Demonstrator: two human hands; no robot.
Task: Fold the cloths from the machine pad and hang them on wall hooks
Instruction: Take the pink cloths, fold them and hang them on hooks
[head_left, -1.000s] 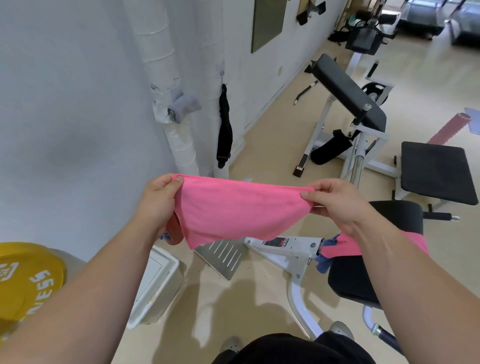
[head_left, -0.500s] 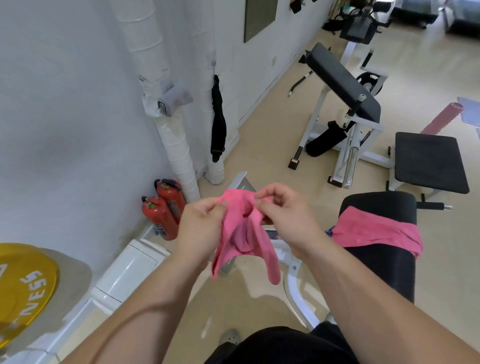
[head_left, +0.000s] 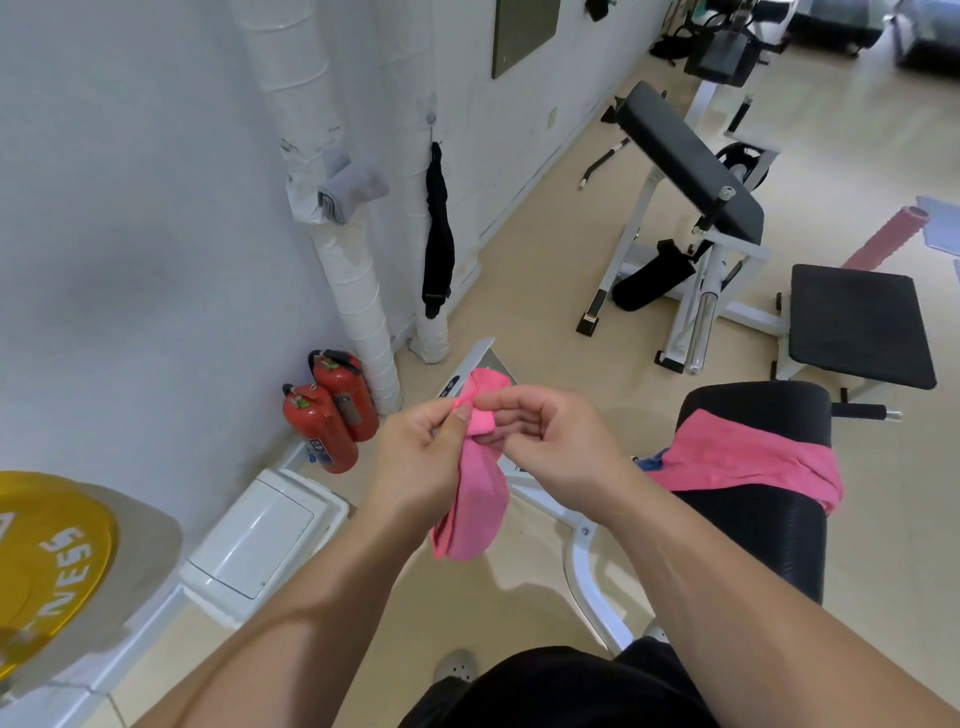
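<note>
A: Fingers?
B: Left hand (head_left: 421, 457) pinches the pink cloth (head_left: 475, 499) corners; right hand (head_left: 550, 447) half-curled, pressing the same edge, to align the fold.
A: Rest?
B: Second cloth (head_left: 748, 462) drapes the machine pad (head_left: 763, 519) at 3 o'clock, waiting; wall hook (head_left: 431, 118) at 12.

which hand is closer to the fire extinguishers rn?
Left. The left hand pinches the folded pink cloth just right of the fire extinguishers; the right hand is on the cloth's far side, farther from them.

Bright even light, soft floor shadows, curved edges, perhaps slight blur
</note>
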